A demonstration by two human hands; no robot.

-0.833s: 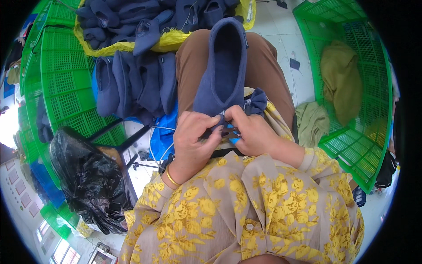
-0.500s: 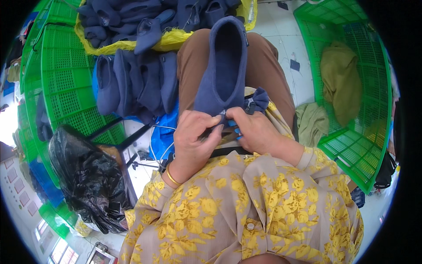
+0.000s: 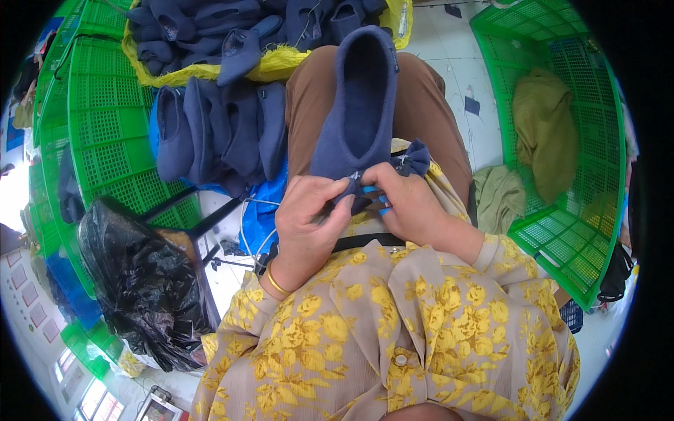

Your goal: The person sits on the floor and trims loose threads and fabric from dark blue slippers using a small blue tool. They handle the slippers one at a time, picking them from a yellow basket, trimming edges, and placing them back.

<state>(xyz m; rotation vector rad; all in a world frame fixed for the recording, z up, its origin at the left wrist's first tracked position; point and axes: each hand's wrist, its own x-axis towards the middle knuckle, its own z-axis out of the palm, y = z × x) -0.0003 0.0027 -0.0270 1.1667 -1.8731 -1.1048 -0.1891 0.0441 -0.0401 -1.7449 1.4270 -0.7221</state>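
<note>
A dark blue slipper (image 3: 330, 151) lies over my lap, its opening facing up and its heel pointing away from me. My left hand (image 3: 312, 210) pinches the dark blue fabric at its toe end between thumb and fingers. Close beside it, my right hand (image 3: 411, 207) is closed, thumb and forefinger near a small whitish spot at the toe. Blue wraps cover some right fingertips; whatever that hand grips is too small or hidden to make out. A small dark blue fabric bow (image 3: 417, 158) rests just beyond my right hand.
Several matching slippers (image 3: 239, 133) stand in a row at the left, before a yellow sack (image 3: 277, 64) full of more. Green crates (image 3: 105, 123) line the left; another green crate (image 3: 569, 256) at right holds olive cloth (image 3: 544, 130). A black plastic bag (image 3: 140, 281) sits lower left.
My right thumb and forefinger have moved slightly away from my left fingertips, to the right and up. The slipper and my left hand stay almost in place.
</note>
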